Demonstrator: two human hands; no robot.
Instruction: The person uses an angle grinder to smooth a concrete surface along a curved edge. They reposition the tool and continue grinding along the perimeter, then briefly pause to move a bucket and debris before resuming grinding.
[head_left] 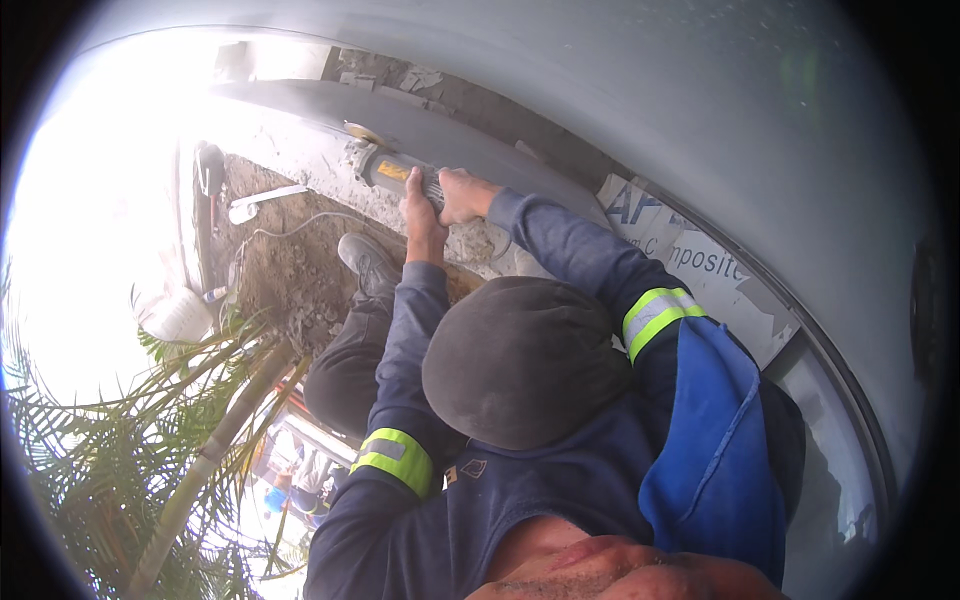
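Note:
An angle grinder (pixel 395 172) with a grey body and a yellow label is held out in front of me, its disc (pixel 362 132) at the far end beside a dusty grey curved panel (pixel 440 125). My left hand (pixel 422 212) is closed around the rear part of the body, thumb stretched along it. Just right of it, my right hand (pixel 464 196) grips the back end of the same tool. Whether the disc touches the panel, I cannot tell. Pale dust coats the white surface (pixel 325 165) below the grinder.
My shoe (pixel 368 262) rests on dirt ground, near a pale cable (pixel 300 228) and a white object (pixel 262 203). Palm fronds (pixel 90 480) fill the lower left, with a person in a blue helmet (pixel 274 500) beyond. A large grey wall (pixel 650 90) curves along the right; a printed sheet (pixel 680 245) lies beside it.

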